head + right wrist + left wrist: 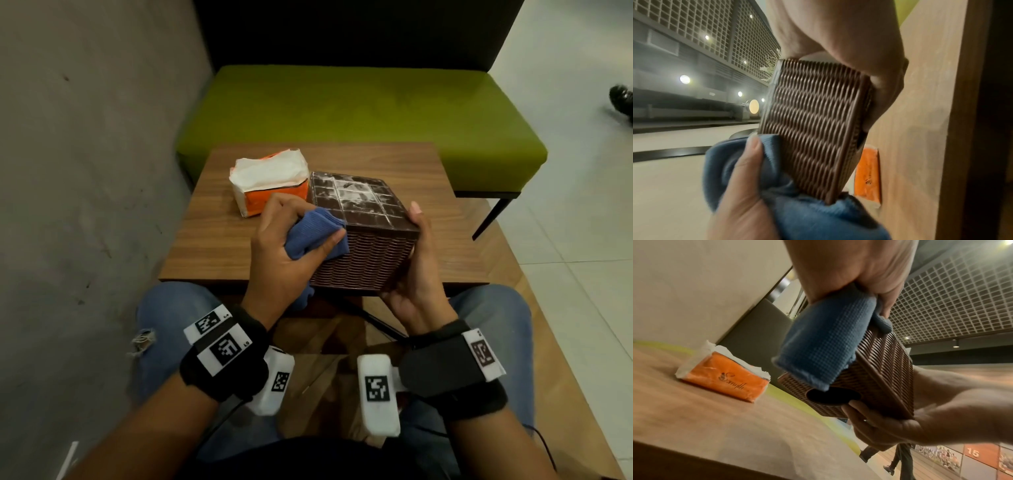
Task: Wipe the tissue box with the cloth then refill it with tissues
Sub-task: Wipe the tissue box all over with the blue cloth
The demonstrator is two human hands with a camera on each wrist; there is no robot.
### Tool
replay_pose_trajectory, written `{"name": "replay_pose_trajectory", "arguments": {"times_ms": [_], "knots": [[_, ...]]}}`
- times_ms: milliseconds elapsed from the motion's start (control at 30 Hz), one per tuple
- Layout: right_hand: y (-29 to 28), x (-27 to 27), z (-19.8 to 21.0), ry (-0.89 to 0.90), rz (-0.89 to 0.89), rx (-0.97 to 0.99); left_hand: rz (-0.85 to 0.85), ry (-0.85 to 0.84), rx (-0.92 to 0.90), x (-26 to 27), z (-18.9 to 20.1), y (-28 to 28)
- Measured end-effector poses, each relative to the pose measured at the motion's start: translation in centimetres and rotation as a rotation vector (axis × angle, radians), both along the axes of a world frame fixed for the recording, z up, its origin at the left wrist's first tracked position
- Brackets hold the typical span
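Step in hand: wiping, first part of the task; refill not yet begun.
Tissue box (366,233): brown, woven sides, lifted and tilted above the near edge of the bench (212,253); round opening facing down and away in the left wrist view.
Left hand (284,253): grip closed round the blue cloth (308,233), thumb pressing it onto the box's left near corner.
Right hand (416,284): grip closed on the box's right side, thumb up along the far right corner, fingers under.
Tissue pack (269,181): orange wrapper torn open, white tissues showing, lying on the bench at far left, just beside the box.
Next move, as judged: turning of the box in the right grip to bring unwiped sides under the cloth; afterwards cloth set down, box opened, tissues loaded.
Hidden or unclear: underside fingers of the right hand; pale marks on the tiled top face, dust or glare, cannot tell; how the box opens for refilling; which sides already wiped.
Also present: green seat (359,109) beyond the bench.
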State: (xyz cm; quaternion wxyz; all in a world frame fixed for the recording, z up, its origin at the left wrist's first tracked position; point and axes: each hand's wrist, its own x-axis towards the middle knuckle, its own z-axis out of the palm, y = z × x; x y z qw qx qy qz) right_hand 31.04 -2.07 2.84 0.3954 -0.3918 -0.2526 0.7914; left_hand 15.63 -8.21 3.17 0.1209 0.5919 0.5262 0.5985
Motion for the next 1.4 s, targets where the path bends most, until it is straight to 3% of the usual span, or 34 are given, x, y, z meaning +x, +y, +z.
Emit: {"name": "replay_pose_trajectory", "arguments": {"times_ms": [200,367,567,700,867,967,1033,1167,1233,1400], "knots": [[-0.6,-0.2,0.4,0.047,-0.110,0.019,0.022,-0.009,0.068,1.6,0.1,-0.5],[0.0,-2.4,0.0,-0.001,-0.095,-0.045,-0.045,0.104,0.048,2.4,0.6,0.4],[1.2,-1.9,-1.8,-0.074,0.104,-0.092,-0.105,0.130,-0.014,2.8,0.4,0.9],[1.4,-1.7,-1.4,-0.189,0.115,-0.093,0.005,0.249,-0.091,1.9,-0.2,1.0],[2.1,-0.3,-0.9,-0.119,0.118,-0.074,0.318,0.082,-0.181,-2.6,-0.3,2.1],[1.8,-1.0,-0.5,-0.166,0.099,-0.048,0.379,0.011,-0.216,-3.8,-0.6,2.4],[1.5,-1.9,-0.6,-0.189,0.065,-0.064,0.321,0.102,-0.204,-1.1,0.0,2.0],[0.8,-2.7,-0.9,-0.101,0.063,-0.030,0.242,0.440,-0.148,3.5,0.1,1.0],[0.9,-2.2,-0.6,-0.092,0.121,-0.039,0.250,0.379,-0.152,2.5,0.3,0.9],[1.4,-0.5,0.3,-0.115,0.186,-0.062,0.400,0.035,-0.319,-4.3,-0.5,1.6]]}}
